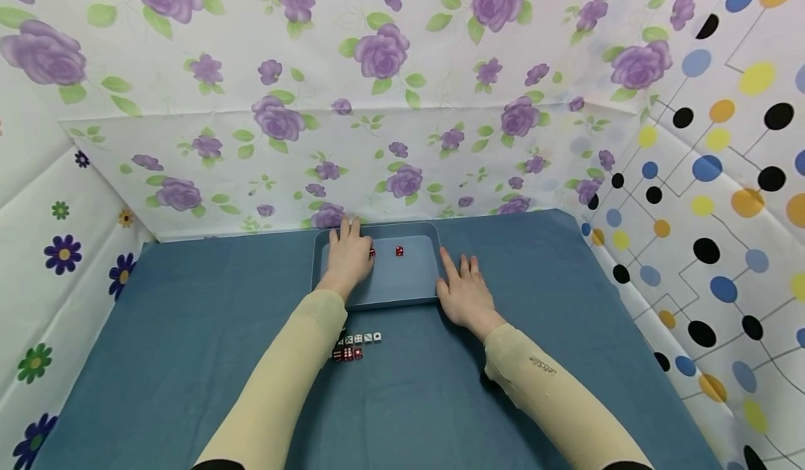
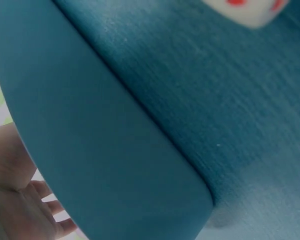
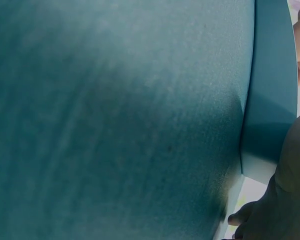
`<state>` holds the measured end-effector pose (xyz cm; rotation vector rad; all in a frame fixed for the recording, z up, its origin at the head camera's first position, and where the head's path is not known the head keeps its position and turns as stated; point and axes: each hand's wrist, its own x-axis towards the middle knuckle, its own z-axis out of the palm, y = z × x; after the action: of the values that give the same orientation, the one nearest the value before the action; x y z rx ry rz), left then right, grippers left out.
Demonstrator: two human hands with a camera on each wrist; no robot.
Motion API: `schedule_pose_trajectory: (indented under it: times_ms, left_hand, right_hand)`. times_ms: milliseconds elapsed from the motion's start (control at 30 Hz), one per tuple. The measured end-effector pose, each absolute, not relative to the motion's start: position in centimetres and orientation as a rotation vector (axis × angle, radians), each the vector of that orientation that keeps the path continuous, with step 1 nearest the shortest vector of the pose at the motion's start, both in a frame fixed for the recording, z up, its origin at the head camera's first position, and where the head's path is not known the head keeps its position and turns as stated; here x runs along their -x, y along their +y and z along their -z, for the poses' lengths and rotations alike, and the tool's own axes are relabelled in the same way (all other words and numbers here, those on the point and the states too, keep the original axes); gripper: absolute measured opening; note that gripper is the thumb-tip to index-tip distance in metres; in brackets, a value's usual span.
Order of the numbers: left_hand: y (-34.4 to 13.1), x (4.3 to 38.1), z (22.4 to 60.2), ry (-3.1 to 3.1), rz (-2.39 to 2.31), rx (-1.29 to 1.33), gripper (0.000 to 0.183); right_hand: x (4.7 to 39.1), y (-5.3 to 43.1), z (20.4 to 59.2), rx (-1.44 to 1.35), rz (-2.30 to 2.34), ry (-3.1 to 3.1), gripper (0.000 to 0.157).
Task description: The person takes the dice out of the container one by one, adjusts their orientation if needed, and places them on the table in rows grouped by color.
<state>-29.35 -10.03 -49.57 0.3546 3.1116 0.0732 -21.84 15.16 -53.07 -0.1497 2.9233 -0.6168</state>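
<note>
Over the left part of a blue-grey rectangular tray (image 1: 402, 285), my left hand (image 1: 349, 257) reaches with some fingers stretched toward the far rim. A red die (image 1: 372, 252) shows at its thumb and index finger, partly hidden, seemingly pinched there. Another red die (image 1: 399, 251) lies on the tray floor to the right. My right hand (image 1: 465, 295) rests at the tray's right rim with fingers extended. In the left wrist view, the tray's outer wall (image 2: 100, 135) fills much of the picture, with a palm (image 2: 15, 205) beyond it. The right wrist view shows the tray's side (image 3: 270, 90) beside a hand (image 3: 285, 195).
In front of the tray, near my left forearm, lie a row of white dice (image 1: 358, 339) and a row of red dice (image 1: 348, 354), partly covered by the sleeve. Blue cloth (image 1: 402, 414) covers the table. A floral sheet (image 1: 402, 142) hangs behind, with patterned sheets at both sides.
</note>
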Motion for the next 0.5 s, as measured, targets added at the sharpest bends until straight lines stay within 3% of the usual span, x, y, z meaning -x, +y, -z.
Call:
schedule_pose_trajectory:
  times_ms: [500]
  left_hand:
    - [-10.09,29.8,50.11,3.123,-0.08,-0.392,0.021]
  right_hand:
    - [21.79,15.09,53.13,0.143,0.629,2.931,0.065]
